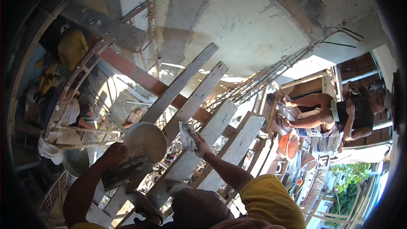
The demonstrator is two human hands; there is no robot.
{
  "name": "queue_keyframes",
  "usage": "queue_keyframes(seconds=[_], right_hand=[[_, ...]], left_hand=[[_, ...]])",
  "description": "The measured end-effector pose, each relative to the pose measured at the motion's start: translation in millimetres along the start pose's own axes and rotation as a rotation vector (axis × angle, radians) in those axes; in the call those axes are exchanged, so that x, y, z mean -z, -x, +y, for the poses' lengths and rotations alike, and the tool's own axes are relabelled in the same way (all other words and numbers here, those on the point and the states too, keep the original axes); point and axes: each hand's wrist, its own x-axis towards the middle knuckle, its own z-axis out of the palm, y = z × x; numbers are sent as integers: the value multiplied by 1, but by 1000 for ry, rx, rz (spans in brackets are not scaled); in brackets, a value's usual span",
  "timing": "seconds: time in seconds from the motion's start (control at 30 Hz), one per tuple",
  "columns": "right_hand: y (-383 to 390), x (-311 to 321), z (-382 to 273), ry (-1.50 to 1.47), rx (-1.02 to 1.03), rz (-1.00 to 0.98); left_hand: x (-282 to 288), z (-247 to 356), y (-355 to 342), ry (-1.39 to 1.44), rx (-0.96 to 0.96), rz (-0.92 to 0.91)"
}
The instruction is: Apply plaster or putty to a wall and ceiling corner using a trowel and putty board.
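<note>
My left hand (115, 152) grips the left rim of a round, pale-crusted container (144, 140). A dark, flat rectangular piece (126, 171) lies just below that hand against the container; whether my fingers hold it too, I cannot tell. My right hand (202, 147) is closed on a flat, mortar-smeared rectangular trowel (187, 135), held up to the right of the container. Both are over grey, worn wooden planks (224, 152), which have open gaps between them.
Rusty scaffold bars (63, 97) rise at left, with workers (72, 48) beyond. Another person (360, 110) in a dark top is at right, near an orange bucket (287, 144). Rebar (288, 61) runs diagonally under a concrete surface (237, 17). Bright gaps show below the planks.
</note>
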Motion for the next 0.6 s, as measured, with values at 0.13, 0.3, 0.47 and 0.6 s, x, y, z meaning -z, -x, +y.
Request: queue_keyframes(seconds=[0.13,0.3,0.47,0.6], right_hand=[[4,24,-35,47,-72,591],[29,60,-92,-230,-277,763],[72,91,-102,-86,-340,811],[64,80,-136,-82,-293,835]], left_hand=[[-31,30,-68,-280,-409,-2],[-138,-61,-194,-225,-623,104],[-170,4,-207,-179,-627,242],[-137,46,-159,-238,-701,190]])
